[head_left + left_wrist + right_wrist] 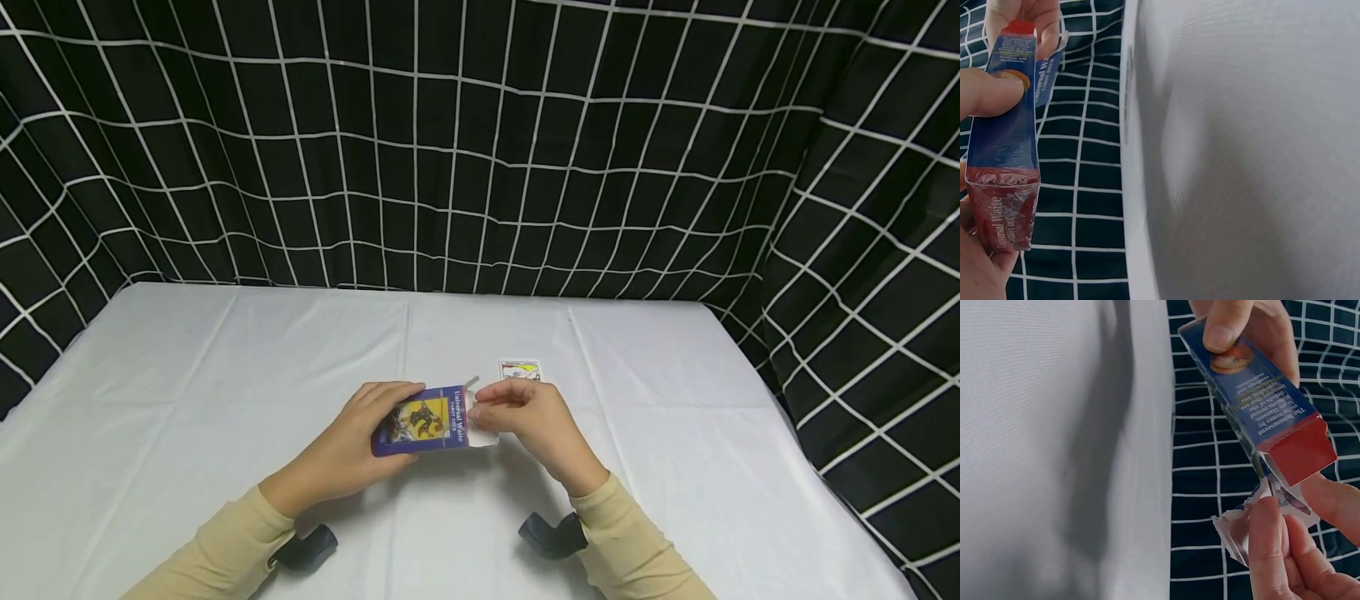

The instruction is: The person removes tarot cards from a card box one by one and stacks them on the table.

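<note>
A blue and red tarot deck box [427,423] is held above the white table. My left hand [348,446] grips it by its long sides, thumb on one narrow side in the left wrist view. At the box's right end, my right hand [542,421] pinches a pale, torn-looking flap [1232,532] between thumb and fingers. A red end flap [1305,451] stands out beside those fingers in the right wrist view. The box's closed end [1005,212] has a shiny clear film over it. What lies inside the box is hidden.
One illustrated card [520,369] lies on the white tablecloth [225,367], just beyond my right hand and partly covered by it. Black cloth with a white grid [480,150] hangs around the back and sides of the table.
</note>
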`<state>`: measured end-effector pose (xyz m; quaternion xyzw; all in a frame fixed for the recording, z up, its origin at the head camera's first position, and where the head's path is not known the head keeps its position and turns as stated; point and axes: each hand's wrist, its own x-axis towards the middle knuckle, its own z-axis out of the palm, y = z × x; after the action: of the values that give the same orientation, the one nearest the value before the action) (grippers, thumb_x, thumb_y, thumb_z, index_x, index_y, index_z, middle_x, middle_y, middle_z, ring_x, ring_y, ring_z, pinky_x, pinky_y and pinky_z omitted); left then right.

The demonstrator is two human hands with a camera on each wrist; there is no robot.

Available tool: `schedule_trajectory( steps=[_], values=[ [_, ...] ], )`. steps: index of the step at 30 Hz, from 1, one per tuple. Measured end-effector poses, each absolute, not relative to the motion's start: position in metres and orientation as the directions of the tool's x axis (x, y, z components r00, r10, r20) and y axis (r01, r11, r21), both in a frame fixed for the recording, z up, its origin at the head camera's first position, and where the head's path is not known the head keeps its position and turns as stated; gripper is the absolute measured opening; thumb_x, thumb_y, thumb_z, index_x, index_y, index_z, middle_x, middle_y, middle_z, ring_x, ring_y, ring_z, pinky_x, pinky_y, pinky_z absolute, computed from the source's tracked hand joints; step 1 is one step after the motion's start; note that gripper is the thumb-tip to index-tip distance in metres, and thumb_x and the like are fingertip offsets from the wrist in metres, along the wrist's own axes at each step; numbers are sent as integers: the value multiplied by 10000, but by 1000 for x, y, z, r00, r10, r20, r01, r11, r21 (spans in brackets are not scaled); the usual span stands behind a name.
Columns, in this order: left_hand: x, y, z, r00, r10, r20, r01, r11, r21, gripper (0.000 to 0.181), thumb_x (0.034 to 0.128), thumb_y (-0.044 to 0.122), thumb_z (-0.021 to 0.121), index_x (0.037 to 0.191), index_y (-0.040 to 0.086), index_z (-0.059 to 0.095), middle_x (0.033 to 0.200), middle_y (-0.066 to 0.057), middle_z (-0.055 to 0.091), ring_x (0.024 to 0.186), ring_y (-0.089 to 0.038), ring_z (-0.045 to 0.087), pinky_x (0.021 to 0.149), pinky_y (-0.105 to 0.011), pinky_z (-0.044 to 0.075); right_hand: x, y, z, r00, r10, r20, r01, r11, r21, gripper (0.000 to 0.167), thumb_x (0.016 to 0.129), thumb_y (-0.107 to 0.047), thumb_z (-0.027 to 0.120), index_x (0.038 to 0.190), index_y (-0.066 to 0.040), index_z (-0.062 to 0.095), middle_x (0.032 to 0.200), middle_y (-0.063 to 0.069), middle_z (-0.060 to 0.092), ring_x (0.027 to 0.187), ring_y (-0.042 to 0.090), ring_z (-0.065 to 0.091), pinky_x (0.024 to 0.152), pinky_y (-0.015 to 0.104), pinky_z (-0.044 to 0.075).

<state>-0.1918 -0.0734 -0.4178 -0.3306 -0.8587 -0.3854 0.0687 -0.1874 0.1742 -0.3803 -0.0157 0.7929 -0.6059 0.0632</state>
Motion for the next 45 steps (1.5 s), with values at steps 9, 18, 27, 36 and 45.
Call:
schedule_trajectory(
  steps=[9,18,27,36,45],
  values=[
    [-191,-73,-419,-760,516,395,639,482,599,752,767,142,833,1432,86,488,1403,-90,560,1274,-266,486,1073,-508,430,-188,171,-387,-994,-79,-76,52,268,-962,295,776,-84,793,1025,50,706,899,96,747,771,91,671,769,244,558],
    [-191,-72,-418,-761,511,399,638,483,600,758,762,147,835,1434,99,487,1409,-77,563,1281,-256,484,1084,-512,414,-189,166,-389,-997,-34,-69,54,328,-943,247,767,-34,801,980,37,697,923,129,743,772,80,672,710,189,530],
    [-191,-73,-419,-761,509,402,641,494,587,752,765,150,834,1432,103,490,1407,-73,566,1279,-251,486,1082,-505,413,-191,169,-387,-995,-55,-89,65,339,-939,328,777,-12,780,1087,34,685,987,146,731,787,76,676,701,180,532],
    [-192,-73,-416,-765,501,404,636,490,596,755,758,141,836,1428,80,493,1405,-90,566,1281,-272,483,1082,-520,413,-194,178,-382,-994,-88,-66,33,335,-942,436,759,42,719,1192,34,671,988,133,707,796,57,658,717,174,519],
    [-192,-73,-415,-767,505,396,633,493,597,758,759,136,835,1431,82,490,1412,-90,559,1294,-272,475,1090,-525,407,-196,189,-377,-990,-126,-67,15,372,-928,449,762,20,722,1206,44,663,997,136,711,816,66,655,737,191,518]
  ],
)
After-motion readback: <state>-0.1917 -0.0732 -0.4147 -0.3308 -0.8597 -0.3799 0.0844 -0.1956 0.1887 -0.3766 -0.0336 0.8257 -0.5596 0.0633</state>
